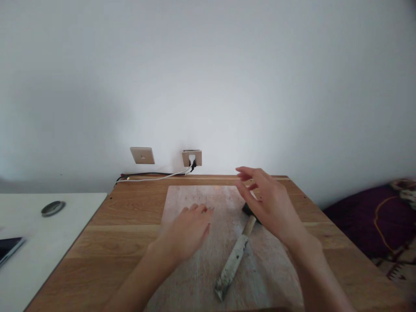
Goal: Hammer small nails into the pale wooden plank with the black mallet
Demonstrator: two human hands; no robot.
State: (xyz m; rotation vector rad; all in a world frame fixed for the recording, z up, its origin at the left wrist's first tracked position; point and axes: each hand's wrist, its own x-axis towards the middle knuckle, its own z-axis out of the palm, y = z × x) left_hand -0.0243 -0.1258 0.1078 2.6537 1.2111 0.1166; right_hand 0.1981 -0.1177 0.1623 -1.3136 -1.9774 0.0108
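A pale, whitish wooden board [201, 268] lies on the table under both hands. Over its left half is my left hand [190, 229], fingers curled in and thumb side to the right; a tiny greyish bit shows at the fingertips, too small to name. My right hand [269, 199] is raised above the board's far right part, fingers apart and bent, holding nothing. Below it lies a hammer [234, 260], its worn, white-stained handle pointing toward me and its dark head partly hidden by that hand. A row of small dots [214, 197] runs along the board's far edge.
The wooden table [120, 242] meets a white wall with a socket [197, 158], plugged-in cables [156, 177] and a switch plate [142, 155]. On the left, a white surface [58, 251] bears a round dark object [53, 208] and a device's corner [9, 248]. Purple fabric [367, 216] is at right.
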